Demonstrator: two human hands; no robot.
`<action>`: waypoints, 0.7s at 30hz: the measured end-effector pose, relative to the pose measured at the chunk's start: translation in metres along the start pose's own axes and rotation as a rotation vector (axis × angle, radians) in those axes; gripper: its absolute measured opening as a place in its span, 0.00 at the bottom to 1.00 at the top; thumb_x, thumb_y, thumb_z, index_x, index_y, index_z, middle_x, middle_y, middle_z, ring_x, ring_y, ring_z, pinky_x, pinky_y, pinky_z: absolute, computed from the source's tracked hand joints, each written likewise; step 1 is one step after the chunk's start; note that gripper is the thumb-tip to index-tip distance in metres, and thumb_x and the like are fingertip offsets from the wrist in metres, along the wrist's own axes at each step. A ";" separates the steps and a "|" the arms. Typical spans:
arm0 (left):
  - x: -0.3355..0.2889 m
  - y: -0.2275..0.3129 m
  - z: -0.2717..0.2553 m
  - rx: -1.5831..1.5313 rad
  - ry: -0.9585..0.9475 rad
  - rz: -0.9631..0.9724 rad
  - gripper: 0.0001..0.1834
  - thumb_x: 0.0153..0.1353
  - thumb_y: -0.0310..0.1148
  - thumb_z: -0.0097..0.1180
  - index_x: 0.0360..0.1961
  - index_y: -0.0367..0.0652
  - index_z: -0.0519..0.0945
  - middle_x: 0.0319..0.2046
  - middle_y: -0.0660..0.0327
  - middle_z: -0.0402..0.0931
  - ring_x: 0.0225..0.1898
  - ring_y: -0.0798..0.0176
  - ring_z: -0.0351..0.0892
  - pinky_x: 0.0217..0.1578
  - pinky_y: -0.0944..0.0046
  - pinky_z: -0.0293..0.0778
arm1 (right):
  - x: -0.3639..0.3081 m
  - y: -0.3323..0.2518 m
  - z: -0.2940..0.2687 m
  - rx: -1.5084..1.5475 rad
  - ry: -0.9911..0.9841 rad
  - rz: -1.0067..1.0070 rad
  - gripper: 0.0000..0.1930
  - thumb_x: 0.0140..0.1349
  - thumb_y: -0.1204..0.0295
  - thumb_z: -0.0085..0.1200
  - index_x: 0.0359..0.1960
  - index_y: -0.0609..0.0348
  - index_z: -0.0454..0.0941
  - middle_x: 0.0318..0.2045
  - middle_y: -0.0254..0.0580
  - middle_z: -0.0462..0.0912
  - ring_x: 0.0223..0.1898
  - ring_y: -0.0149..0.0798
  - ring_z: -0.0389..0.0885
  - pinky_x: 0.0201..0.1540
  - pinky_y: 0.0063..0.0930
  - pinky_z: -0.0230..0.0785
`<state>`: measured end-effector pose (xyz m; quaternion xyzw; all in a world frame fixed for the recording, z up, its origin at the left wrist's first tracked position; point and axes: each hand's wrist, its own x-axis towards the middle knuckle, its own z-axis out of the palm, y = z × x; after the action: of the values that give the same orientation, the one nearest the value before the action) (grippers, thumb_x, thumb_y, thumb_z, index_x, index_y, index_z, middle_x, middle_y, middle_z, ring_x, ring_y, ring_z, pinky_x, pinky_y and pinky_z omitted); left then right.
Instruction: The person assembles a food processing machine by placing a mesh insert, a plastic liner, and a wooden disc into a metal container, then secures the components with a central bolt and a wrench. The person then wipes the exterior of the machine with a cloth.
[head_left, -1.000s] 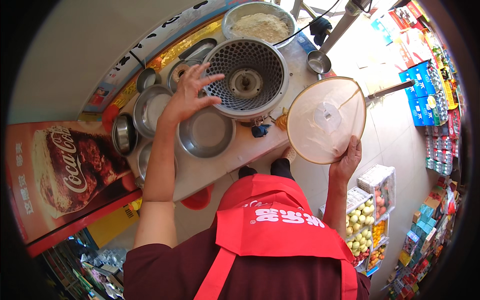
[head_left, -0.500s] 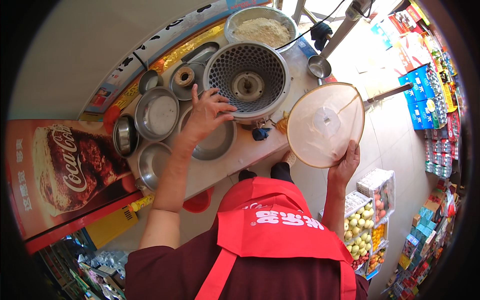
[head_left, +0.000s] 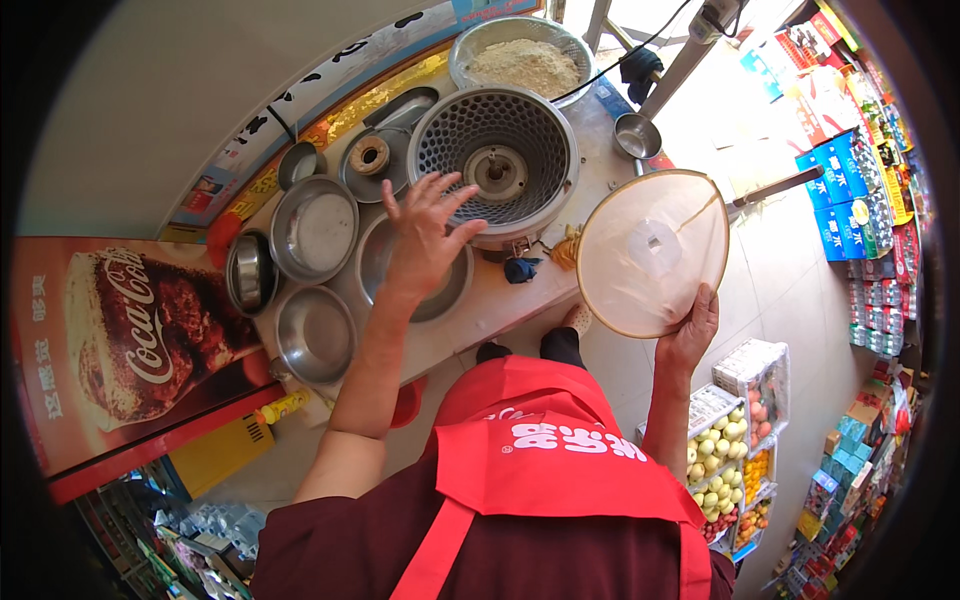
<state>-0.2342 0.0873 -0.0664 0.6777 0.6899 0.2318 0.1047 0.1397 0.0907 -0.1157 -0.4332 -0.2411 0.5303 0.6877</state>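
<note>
My right hand [head_left: 692, 332] grips the lower edge of a broad, rounded filter [head_left: 645, 285] of thin white mesh with a brown rim, held over the floor beside the counter. A pale patch with a small square mark shows in its middle. My left hand [head_left: 428, 240] is open and empty, fingers spread, by the near left rim of a round metal spinner drum [head_left: 435, 150]. The drum's wall is full of holes and a spindle stands at its centre. Under my left hand a shallow metal pan [head_left: 447, 288] is partly hidden.
More metal pans [head_left: 316, 225] crowd the counter's left, beside a brown ring-shaped piece [head_left: 369, 155]. Behind the drum stands a bowl of pale crumbly stuff [head_left: 525, 62]. A small saucepan [head_left: 636, 136] sits at the counter's right end. Fruit crates [head_left: 722, 440] stand on the floor.
My left hand has moved right and slightly nearer to me along the drum's rim, with its fingers spreading. The filter in my right hand has barely shifted.
</note>
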 end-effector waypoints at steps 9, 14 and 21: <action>-0.011 -0.008 -0.011 0.145 -0.037 0.085 0.17 0.57 0.42 0.66 0.49 0.58 0.86 0.56 0.66 0.78 0.68 0.55 0.63 0.70 0.29 0.27 | 0.000 0.001 -0.002 0.006 0.004 0.013 0.07 0.73 0.67 0.52 0.42 0.56 0.78 0.40 0.34 0.85 0.40 0.28 0.84 0.41 0.22 0.79; -0.011 -0.002 0.009 0.078 -0.031 0.087 0.13 0.58 0.39 0.65 0.46 0.57 0.87 0.47 0.68 0.82 0.64 0.56 0.69 0.70 0.29 0.28 | 0.002 0.001 0.002 -0.002 0.000 0.016 0.07 0.73 0.67 0.52 0.42 0.56 0.78 0.41 0.35 0.85 0.41 0.29 0.84 0.42 0.23 0.79; -0.006 0.031 0.032 -0.070 -0.088 0.059 0.19 0.60 0.40 0.63 0.53 0.54 0.84 0.48 0.67 0.83 0.62 0.57 0.71 0.70 0.31 0.27 | 0.004 0.010 0.007 0.009 -0.041 0.045 0.07 0.73 0.67 0.52 0.42 0.57 0.78 0.42 0.36 0.85 0.42 0.30 0.84 0.43 0.23 0.79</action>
<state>-0.1918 0.0862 -0.0805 0.7032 0.6558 0.2287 0.1517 0.1302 0.0977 -0.1216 -0.4245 -0.2430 0.5555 0.6725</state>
